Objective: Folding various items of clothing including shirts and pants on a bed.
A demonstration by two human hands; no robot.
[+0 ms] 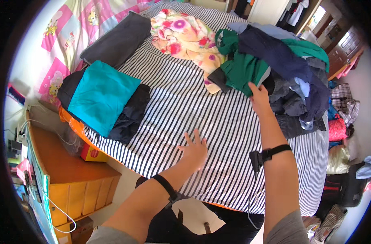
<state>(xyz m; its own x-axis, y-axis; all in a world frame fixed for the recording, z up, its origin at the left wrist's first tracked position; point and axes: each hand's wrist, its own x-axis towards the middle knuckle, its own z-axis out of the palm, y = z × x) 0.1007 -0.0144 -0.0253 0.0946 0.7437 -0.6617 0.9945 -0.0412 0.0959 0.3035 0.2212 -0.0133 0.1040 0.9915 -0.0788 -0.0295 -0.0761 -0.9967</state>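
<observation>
My right hand (259,97) is closed on the lower edge of a green garment (244,67), at the near side of a loose clothes heap. Across that heap lies a dark navy garment (271,53), with dark grey clothes (289,101) beneath it. Over the striped bedsheet (173,110) my left hand (193,150) is open, its fingers spread and nothing in them; whether the palm touches the sheet I cannot tell. A folded teal garment (102,95) lies on black folded clothes (132,112) at the bed's left.
A flowered blanket (185,36) lies crumpled on the far middle of the bed, near a folded dark grey cloth (118,38). A wooden cabinet (75,175) stands at the left beside a red and yellow box (92,153). Bags (340,126) crowd the right side.
</observation>
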